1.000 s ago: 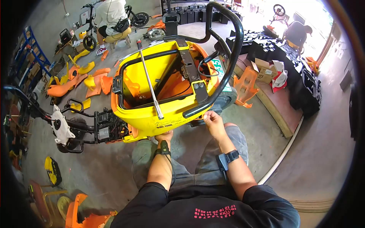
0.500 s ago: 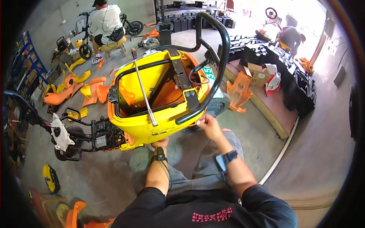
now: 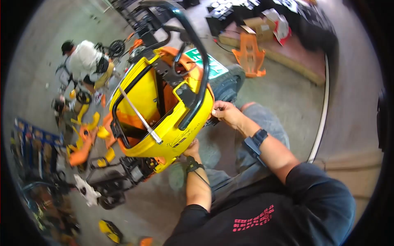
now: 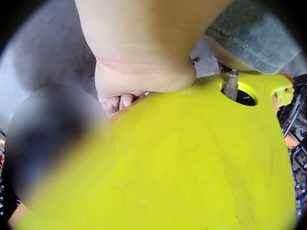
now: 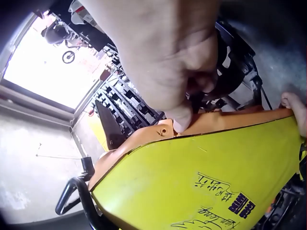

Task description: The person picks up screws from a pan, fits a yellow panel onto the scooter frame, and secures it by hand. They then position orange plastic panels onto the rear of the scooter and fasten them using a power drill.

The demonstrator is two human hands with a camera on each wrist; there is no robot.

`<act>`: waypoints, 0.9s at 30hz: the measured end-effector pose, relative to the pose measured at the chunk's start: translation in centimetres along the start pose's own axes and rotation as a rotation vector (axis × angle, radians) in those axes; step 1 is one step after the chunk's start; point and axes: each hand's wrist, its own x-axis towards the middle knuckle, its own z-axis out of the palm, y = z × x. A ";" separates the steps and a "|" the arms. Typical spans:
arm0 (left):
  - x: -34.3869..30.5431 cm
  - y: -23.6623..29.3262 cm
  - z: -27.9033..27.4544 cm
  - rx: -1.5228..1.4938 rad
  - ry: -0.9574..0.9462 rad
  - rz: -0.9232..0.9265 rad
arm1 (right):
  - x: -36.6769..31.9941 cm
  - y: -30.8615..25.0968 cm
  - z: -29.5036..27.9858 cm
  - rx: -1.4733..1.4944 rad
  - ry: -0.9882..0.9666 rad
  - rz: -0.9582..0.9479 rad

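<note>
A yellow scooter body cover (image 3: 176, 141) with an orange lower trim (image 5: 235, 121) stands in front of me, its top open like a bin. My right hand (image 3: 227, 113) pinches the lower rear edge. In the right wrist view its thumb (image 5: 181, 122) presses the orange trim beside a small screw hole, the other fingers bent behind. At the lower front edge, my left hand (image 3: 192, 148) grips from below; in the left wrist view its curled fingers (image 4: 117, 102) show at the orange rim, partly hidden by the wrist. Across the open top lies a long metal socket bar (image 3: 139, 115).
A black grab rail (image 3: 204, 65) arches over the cover's rear, above a green-white plate (image 3: 213, 69) and the rear wheel (image 3: 232, 84). The bare front frame (image 3: 111, 184) sticks out left. Orange and yellow panels (image 3: 84, 143) lie beyond. Another person (image 3: 86, 61) sits behind.
The head view has turned and tilted, so the scooter appears rotated. My right hand comes closer against the rear edge; my left hand stays at the lower front edge.
</note>
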 end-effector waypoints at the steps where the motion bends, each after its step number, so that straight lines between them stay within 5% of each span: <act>1: -0.1 -0.2 0.6 0.006 0.021 0.006 | -0.9 -1.5 1.1 -0.080 0.062 0.034; 4: -0.1 -0.2 1.3 0.063 0.177 0.045 | -0.7 0.0 1.0 -0.101 0.089 -0.086; 12: -2.4 -2.6 4.6 0.078 0.143 0.177 | -0.9 -0.8 0.4 -0.205 0.045 -0.136; 19: -1.5 -2.6 4.2 0.103 0.163 0.186 | -1.6 -2.0 0.9 0.034 0.045 -0.002; 27: -1.2 -2.6 3.3 0.118 0.178 0.187 | -0.3 -3.0 -0.4 -0.253 -0.093 0.021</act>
